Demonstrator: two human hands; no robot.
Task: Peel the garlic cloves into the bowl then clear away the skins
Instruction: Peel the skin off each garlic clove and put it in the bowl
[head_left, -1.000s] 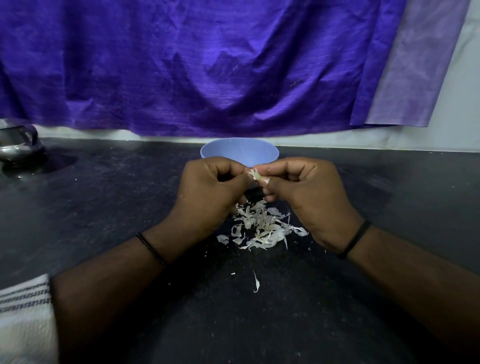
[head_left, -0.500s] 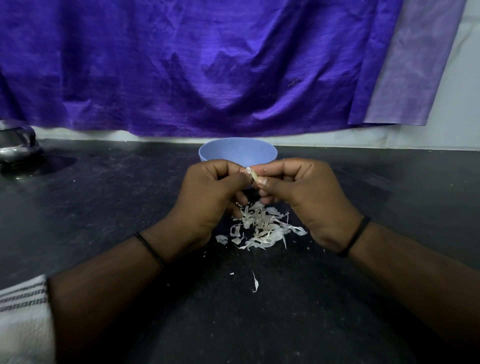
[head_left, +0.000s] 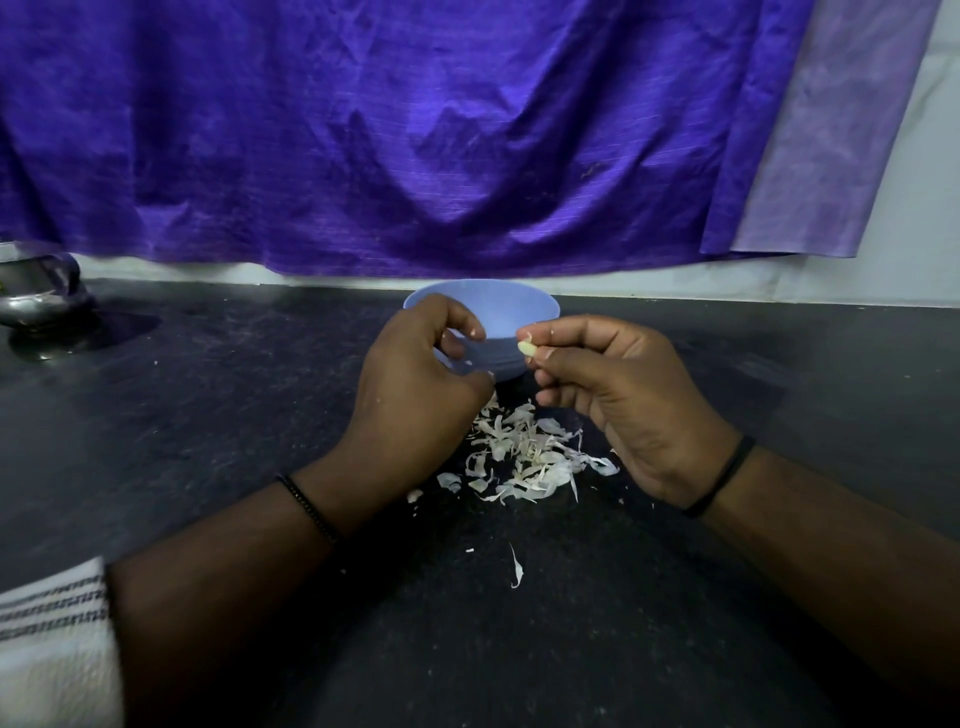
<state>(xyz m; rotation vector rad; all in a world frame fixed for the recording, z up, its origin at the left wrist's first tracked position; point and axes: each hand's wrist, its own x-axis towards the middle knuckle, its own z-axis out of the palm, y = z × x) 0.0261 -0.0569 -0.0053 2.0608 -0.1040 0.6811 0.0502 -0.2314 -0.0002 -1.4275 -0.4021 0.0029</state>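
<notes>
The hands have parted: the right hand (head_left: 623, 395) pinches a peeled garlic clove (head_left: 527, 347) beside the blue bowl (head_left: 524, 306) (ready to drop), the left hand (head_left: 415, 384) loosely curled, holding nothing.

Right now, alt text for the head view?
The right hand pinches a garlic clove beside a blue bowl on a dark counter. The left hand hovers, fingers curled, in front of the bowl. A pile of skins lies between the hands.
</notes>
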